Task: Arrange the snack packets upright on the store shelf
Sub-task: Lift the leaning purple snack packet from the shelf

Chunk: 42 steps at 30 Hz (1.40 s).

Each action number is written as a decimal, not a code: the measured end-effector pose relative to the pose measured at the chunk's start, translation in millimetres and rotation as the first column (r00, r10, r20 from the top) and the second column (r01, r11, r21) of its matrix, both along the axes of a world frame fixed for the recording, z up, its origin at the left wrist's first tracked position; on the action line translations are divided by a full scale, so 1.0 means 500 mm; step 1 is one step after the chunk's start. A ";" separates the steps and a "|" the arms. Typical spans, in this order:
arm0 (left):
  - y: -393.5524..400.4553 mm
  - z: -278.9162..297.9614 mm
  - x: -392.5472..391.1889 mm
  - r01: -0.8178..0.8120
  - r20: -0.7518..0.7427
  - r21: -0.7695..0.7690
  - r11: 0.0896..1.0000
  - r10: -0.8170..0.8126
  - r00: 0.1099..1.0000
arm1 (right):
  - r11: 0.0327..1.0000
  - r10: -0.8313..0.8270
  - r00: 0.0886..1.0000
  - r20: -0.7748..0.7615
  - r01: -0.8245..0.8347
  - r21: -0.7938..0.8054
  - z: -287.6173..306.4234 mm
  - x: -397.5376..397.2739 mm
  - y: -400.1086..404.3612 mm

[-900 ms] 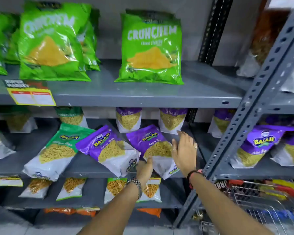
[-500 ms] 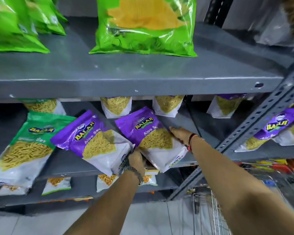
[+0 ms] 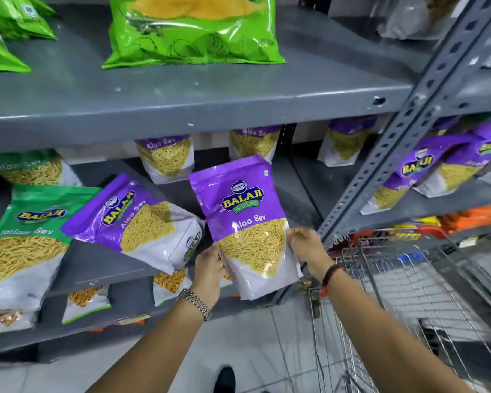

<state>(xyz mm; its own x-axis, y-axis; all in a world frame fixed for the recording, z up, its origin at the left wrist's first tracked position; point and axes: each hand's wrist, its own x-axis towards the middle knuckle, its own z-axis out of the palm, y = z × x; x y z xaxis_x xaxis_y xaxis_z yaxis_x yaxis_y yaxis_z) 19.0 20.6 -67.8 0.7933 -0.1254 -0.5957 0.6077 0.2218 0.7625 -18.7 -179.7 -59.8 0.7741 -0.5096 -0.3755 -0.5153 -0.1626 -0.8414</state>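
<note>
A purple Aloo Sev packet (image 3: pixel 244 222) is held upright in front of the middle shelf (image 3: pixel 102 265), off its surface. My left hand (image 3: pixel 209 269) grips its lower left edge, and my right hand (image 3: pixel 306 245) grips its right edge. Beside it on the left a second purple packet (image 3: pixel 142 222) lies tilted on that shelf, and a green Ratlami Sev packet (image 3: pixel 23 239) lies slanted further left. Several purple packets (image 3: pixel 165 157) stand upright at the back of the shelf.
A grey perforated upright (image 3: pixel 403 131) runs diagonally on the right. A wire shopping cart (image 3: pixel 408 293) stands below my right arm. Big green chip bags (image 3: pixel 193 32) stand on the upper shelf. More purple packets (image 3: pixel 425 171) lean in the neighbouring bay; small packets (image 3: pixel 85 304) line the lower shelf.
The right-hand purple packet, which lay slanted on the shelf, has been lifted by both hands and turned upright. The camera has moved closer and lower.
</note>
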 end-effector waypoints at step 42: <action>-0.109 0.082 0.257 0.191 0.405 0.125 0.974 -0.226 0.886 | 0.873 -0.485 0.862 0.150 0.466 0.142 0.015 0.140 -0.060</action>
